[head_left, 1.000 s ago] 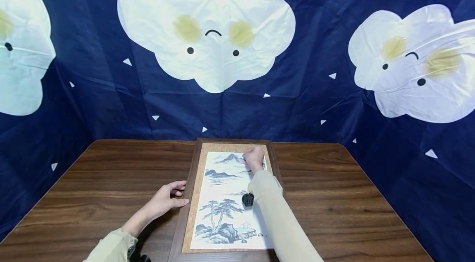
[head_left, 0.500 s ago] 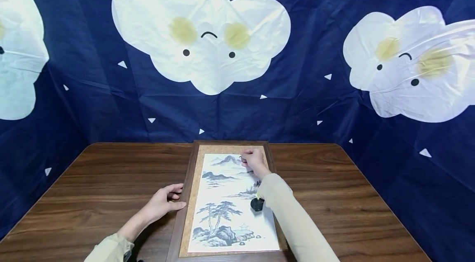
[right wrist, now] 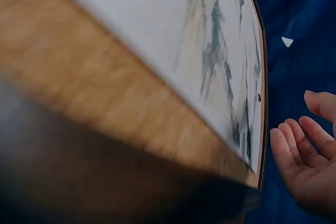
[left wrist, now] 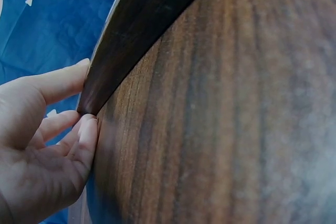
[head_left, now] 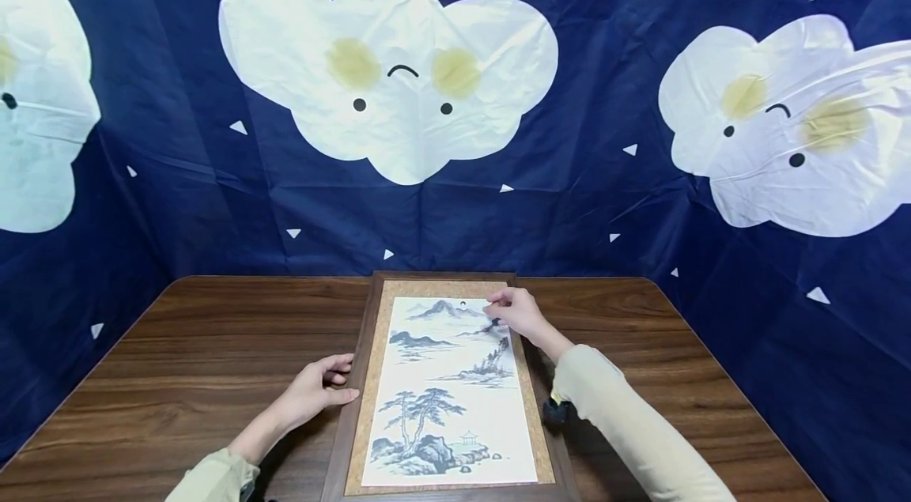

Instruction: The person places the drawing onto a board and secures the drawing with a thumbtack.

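Note:
A wood-framed corkboard (head_left: 361, 423) lies on the table, with an ink landscape print (head_left: 420, 360) on its cork. At the print's top edge sits a small dark, pin-like piece (head_left: 463, 303), a dark spot in the right wrist view. My left hand (head_left: 306, 391) grips the frame's left side, thumb on its top and fingertips (left wrist: 89, 124) low against its outer side. My right hand (head_left: 518, 311) is over the print's upper right corner, fingers loosely bent. Nothing shows between its thumb and fingers in the right wrist view.
Brown wooden tabletop (head_left: 235, 328) spreads on both sides of the corkboard. Behind it hangs a dark blue cloth (head_left: 327, 201) with white clouds, close to the board's far edge. A black wrist device (head_left: 554, 412) hangs under the right sleeve.
My right hand has drawn off to the right from the top of the print, leaving the small dark piece uncovered there. The left hand stays at the frame.

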`<act>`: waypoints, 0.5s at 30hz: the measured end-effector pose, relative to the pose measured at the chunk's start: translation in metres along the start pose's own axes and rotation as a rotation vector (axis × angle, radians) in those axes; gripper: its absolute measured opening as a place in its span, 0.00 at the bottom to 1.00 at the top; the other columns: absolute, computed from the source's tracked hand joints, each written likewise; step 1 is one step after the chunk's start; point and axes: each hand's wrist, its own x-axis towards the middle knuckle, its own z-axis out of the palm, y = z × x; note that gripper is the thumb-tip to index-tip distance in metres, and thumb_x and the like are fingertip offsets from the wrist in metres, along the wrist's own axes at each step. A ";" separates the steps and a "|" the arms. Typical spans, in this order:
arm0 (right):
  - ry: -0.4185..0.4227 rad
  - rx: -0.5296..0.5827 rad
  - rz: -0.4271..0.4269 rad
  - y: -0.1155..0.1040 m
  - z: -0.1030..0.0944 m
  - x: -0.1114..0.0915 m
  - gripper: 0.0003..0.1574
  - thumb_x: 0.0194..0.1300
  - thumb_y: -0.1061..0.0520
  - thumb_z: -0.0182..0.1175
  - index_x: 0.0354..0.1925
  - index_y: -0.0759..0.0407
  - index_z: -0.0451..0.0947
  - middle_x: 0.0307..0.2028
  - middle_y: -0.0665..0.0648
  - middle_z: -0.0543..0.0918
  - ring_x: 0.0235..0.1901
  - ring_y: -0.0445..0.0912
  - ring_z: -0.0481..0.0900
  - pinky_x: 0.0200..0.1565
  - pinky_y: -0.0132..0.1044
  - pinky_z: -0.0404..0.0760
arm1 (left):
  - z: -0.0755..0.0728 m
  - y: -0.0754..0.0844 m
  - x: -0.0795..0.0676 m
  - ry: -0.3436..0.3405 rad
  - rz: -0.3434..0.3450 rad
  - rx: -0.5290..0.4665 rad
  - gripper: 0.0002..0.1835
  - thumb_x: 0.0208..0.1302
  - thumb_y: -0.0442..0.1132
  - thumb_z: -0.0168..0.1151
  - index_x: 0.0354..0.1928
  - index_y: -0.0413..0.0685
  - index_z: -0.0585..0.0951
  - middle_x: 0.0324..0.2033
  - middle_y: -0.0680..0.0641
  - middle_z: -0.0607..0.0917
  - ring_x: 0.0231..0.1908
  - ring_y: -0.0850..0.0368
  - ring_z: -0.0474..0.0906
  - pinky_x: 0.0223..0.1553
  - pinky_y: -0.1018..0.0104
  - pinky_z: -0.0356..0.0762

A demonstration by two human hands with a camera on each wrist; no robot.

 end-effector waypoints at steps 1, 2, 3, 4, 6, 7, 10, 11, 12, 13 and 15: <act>-0.001 -0.015 -0.021 0.002 -0.004 -0.003 0.16 0.55 0.62 0.63 0.41 0.71 0.78 0.29 0.56 0.81 0.29 0.45 0.78 0.32 0.39 0.80 | 0.000 0.000 0.000 0.002 -0.002 -0.002 0.34 0.47 0.32 0.69 0.56 0.26 0.68 0.45 0.37 0.76 0.40 0.52 0.71 0.37 0.69 0.71; 0.002 -0.028 -0.036 0.003 -0.008 -0.006 0.16 0.54 0.62 0.63 0.41 0.71 0.78 0.29 0.56 0.81 0.28 0.44 0.78 0.31 0.39 0.79 | 0.001 0.000 0.000 0.000 0.000 -0.001 0.33 0.47 0.32 0.69 0.56 0.26 0.67 0.45 0.37 0.76 0.40 0.52 0.71 0.37 0.69 0.71; 0.006 -0.040 -0.052 0.004 -0.012 -0.010 0.16 0.54 0.62 0.63 0.40 0.71 0.78 0.29 0.56 0.81 0.27 0.43 0.78 0.30 0.38 0.79 | 0.001 0.000 0.000 -0.001 0.002 -0.003 0.33 0.47 0.31 0.69 0.56 0.26 0.67 0.45 0.37 0.76 0.40 0.52 0.71 0.37 0.69 0.71; 0.010 -0.045 -0.071 0.005 -0.017 -0.013 0.16 0.54 0.62 0.63 0.40 0.72 0.78 0.29 0.57 0.82 0.27 0.44 0.78 0.30 0.38 0.79 | 0.002 0.000 0.000 -0.002 0.007 -0.004 0.33 0.47 0.31 0.69 0.56 0.25 0.67 0.45 0.37 0.76 0.39 0.52 0.71 0.36 0.69 0.71; 0.012 -0.060 -0.113 0.009 -0.025 -0.020 0.15 0.54 0.64 0.63 0.40 0.73 0.77 0.29 0.60 0.82 0.27 0.44 0.78 0.29 0.36 0.78 | 0.002 0.000 0.000 -0.005 0.018 -0.004 0.33 0.47 0.31 0.69 0.56 0.25 0.67 0.44 0.36 0.76 0.39 0.52 0.71 0.36 0.69 0.71; 0.012 -0.054 -0.126 0.010 -0.030 -0.024 0.15 0.54 0.65 0.62 0.39 0.74 0.77 0.30 0.61 0.82 0.27 0.44 0.78 0.29 0.35 0.78 | 0.003 0.000 0.000 -0.006 0.023 -0.005 0.33 0.47 0.31 0.68 0.55 0.25 0.67 0.44 0.36 0.76 0.39 0.52 0.71 0.36 0.68 0.71; 0.000 -0.022 -0.157 0.010 -0.042 -0.036 0.15 0.54 0.67 0.61 0.40 0.77 0.75 0.31 0.65 0.81 0.29 0.46 0.79 0.29 0.33 0.77 | 0.002 -0.001 0.001 0.004 0.029 -0.003 0.33 0.47 0.31 0.69 0.55 0.25 0.68 0.43 0.37 0.76 0.39 0.52 0.72 0.36 0.69 0.71; -0.005 -0.016 -0.160 0.008 -0.045 -0.041 0.15 0.54 0.68 0.61 0.40 0.78 0.75 0.32 0.66 0.81 0.30 0.46 0.79 0.29 0.31 0.77 | 0.002 -0.002 0.001 0.007 0.027 -0.001 0.33 0.47 0.31 0.69 0.55 0.26 0.68 0.44 0.37 0.76 0.39 0.52 0.72 0.36 0.69 0.71; -0.007 0.000 -0.161 0.006 -0.048 -0.047 0.15 0.54 0.69 0.61 0.40 0.79 0.74 0.33 0.68 0.81 0.31 0.47 0.79 0.30 0.30 0.77 | 0.001 -0.002 0.001 0.012 0.025 0.001 0.32 0.46 0.31 0.69 0.55 0.26 0.68 0.44 0.38 0.76 0.39 0.52 0.72 0.37 0.69 0.71; -0.012 0.010 -0.169 0.003 -0.050 -0.052 0.15 0.54 0.69 0.60 0.40 0.80 0.74 0.33 0.69 0.80 0.31 0.49 0.79 0.30 0.29 0.76 | 0.001 -0.003 0.001 0.014 0.025 0.003 0.32 0.47 0.32 0.69 0.55 0.26 0.69 0.44 0.38 0.77 0.39 0.52 0.72 0.37 0.69 0.71; -0.017 0.011 -0.181 -0.002 -0.055 -0.064 0.15 0.54 0.71 0.60 0.40 0.81 0.73 0.35 0.73 0.79 0.33 0.52 0.80 0.32 0.28 0.76 | 0.000 -0.003 0.000 0.013 0.030 0.011 0.32 0.47 0.32 0.69 0.55 0.26 0.69 0.44 0.38 0.77 0.39 0.52 0.72 0.37 0.69 0.71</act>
